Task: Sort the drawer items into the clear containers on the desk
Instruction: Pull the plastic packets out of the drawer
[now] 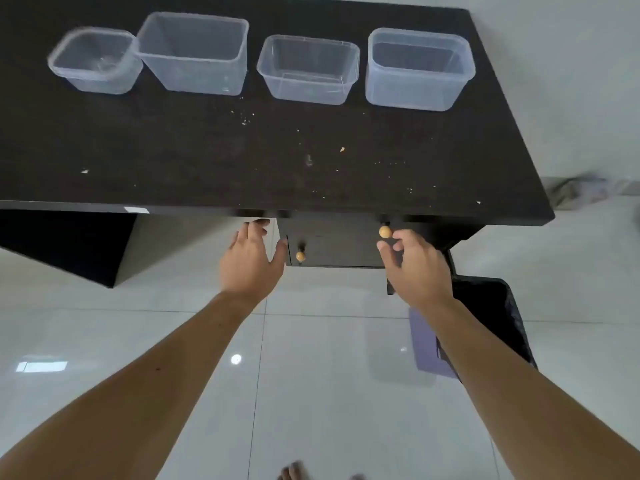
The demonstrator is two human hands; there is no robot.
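Several clear plastic containers stand in a row at the back of the dark desk (207, 157): a small square one (95, 60), a tall one (194, 51), a low one (308, 69) and a right one (419, 69). All look empty. Under the desk's front edge is a dark drawer front (332, 244) with two round wooden knobs. My right hand (415, 265) is just below the right knob (385, 232), fingers apart and close to it. My left hand (251, 258) is spread open beside the drawer's left edge, near the left knob (300, 256). The drawer's contents are hidden.
Crumbs are scattered over the desk top. A dark bin (491, 313) stands on the floor at the right, with a purple thing (429, 344) beside it. The floor is glossy white tile (311, 375). Toes (294, 472) show at the bottom edge.
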